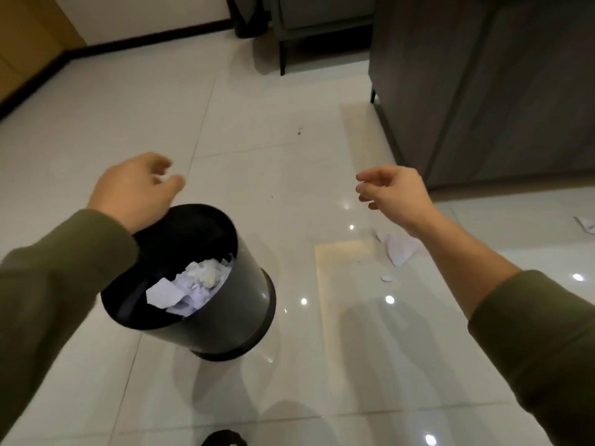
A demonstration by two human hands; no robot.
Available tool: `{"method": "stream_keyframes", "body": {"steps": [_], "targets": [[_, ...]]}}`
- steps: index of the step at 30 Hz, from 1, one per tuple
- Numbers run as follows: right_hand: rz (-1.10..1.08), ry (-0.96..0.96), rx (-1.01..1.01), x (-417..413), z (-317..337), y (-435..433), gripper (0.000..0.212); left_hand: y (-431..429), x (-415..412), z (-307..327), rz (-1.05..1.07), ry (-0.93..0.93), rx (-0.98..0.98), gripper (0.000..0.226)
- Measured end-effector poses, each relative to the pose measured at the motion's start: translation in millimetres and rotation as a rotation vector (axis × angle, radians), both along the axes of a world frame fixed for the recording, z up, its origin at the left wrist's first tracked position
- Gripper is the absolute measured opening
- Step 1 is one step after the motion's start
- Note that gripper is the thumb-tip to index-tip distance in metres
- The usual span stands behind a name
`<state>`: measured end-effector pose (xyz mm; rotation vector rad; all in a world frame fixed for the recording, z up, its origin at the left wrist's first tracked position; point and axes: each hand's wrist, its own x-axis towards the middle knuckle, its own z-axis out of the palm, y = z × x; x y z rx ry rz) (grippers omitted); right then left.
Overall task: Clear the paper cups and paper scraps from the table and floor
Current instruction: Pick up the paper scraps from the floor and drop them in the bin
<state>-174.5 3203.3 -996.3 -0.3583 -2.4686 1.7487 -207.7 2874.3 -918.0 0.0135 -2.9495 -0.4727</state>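
Left hand blurred over the black bin's far rim, grip unclear; right hand loose, empty, right of bin above a floor paper scrap.

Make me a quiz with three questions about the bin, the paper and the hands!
1. Where does the big loose paper scrap lie?
A. On the floor, right of the bin
B. In a cup
C. On a shelf
2. What colour is the bin?
A. Red
B. Yellow
C. Black
3. What is the right hand doing?
A. Gripping a cup
B. Holding nothing, fingers loose
C. Pressing the floor

Answers: 1 A, it lies on the tiles beside the bin; 2 C, its rim is black; 3 B, nothing sits between its fingers.
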Motion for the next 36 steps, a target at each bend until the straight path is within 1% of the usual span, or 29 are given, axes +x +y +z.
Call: {"method": "stream_keyframes", "body": {"steps": [2,4,6,9,11,13,17,21,24,26,29,31,33,34,36], "targets": [[-0.007,-0.002,0.009,13,10,20,0.018,63,-1,16,-0.154,0.02,0.033,0.036],[-0.036,0.002,0.02,28,20,48,0.018,121,1,23,-0.244,0.016,0.071,0.033],[-0.09,0.001,0.027,45,26,81,0.017,164,-1,17,-0.295,-0.028,0.125,0.033],[-0.202,-0.009,0.075,75,27,133,0.014,213,-3,-10,-0.381,-0.134,0.187,0.034],[-0.263,-0.037,0.102,94,22,161,0.014,233,-4,-37,-0.435,-0.209,0.249,0.037],[-0.325,-0.07,0.137,112,9,184,0.014,251,-5,-73,-0.504,-0.292,0.25,0.043],[-0.431,-0.114,0.122,141,-27,201,0.015,281,-7,-159,-0.576,-0.43,0.172,0.053],[-0.524,-0.177,0.063,168,-72,197,0.018,301,-6,-234,-0.643,-0.551,0.003,0.068],[-0.563,-0.243,0.045,188,-98,201,0.021,314,-9,-276,-0.686,-0.55,-0.177,0.078],[-0.6,-0.272,0.028,197,-110,208,0.02,327,-9,-295,-0.705,-0.545,-0.21,0.078],[-0.63,-0.277,0.003,200,-126,216,0.019,347,-5,-315,-0.7,-0.567,-0.176,0.07],[-0.635,-0.277,-0.024,198,-136,216,0.019,359,-2,-321,-0.681,-0.489,-0.15,0.06],[-0.632,-0.286,-0.047,195,-146,213,0.02,375,0,-323,-0.643,-0.427,-0.064,0.053],[-0.635,-0.296,-0.058,195,-151,212,0.02,384,1,-322,-0.617,-0.425,-0.01,0.054],[-0.645,-0.326,-0.078,199,-161,209,0.02,402,4,-319,-0.565,-0.451,0.094,0.062]]}}
